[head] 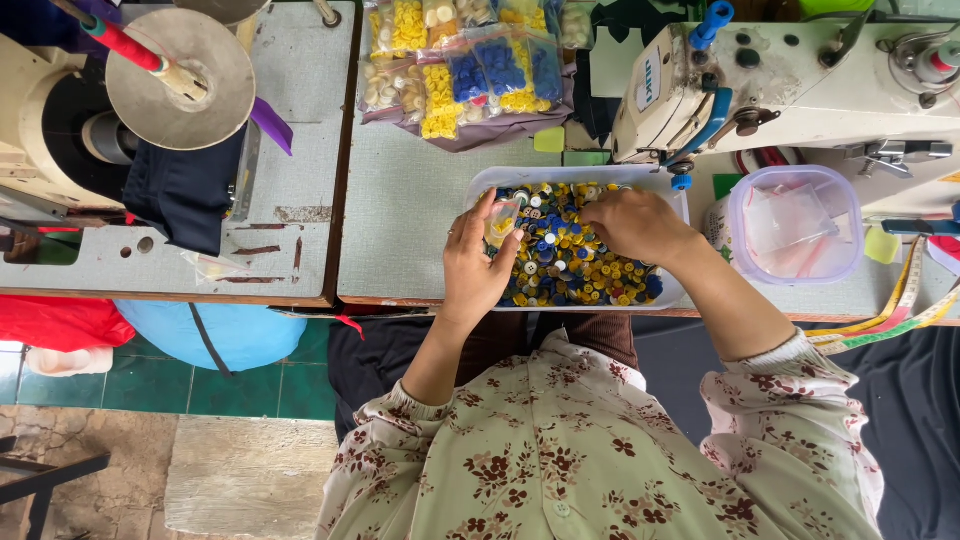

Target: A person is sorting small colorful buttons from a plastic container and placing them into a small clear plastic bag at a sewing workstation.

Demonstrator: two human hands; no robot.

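Observation:
A white tray (pixel 480 185) at the table's near edge is full of mixed yellow, blue and white buttons (pixel 575 265). My left hand (pixel 478 262) is over the tray's left side and pinches a small clear plastic bag (pixel 501 222) with a few buttons in it. My right hand (pixel 637 224) reaches into the button pile at the tray's upper right, fingers curled down among the buttons. What the fingertips hold is hidden.
Several clear bags of sorted yellow, blue and cream buttons (pixel 470 65) lie behind the tray. A round clear container (pixel 795 225) with empty small bags stands right of it. A white sewing machine (pixel 790 80) is at the back right, another machine (pixel 120 110) at the left. A measuring tape (pixel 900 310) hangs off the right edge.

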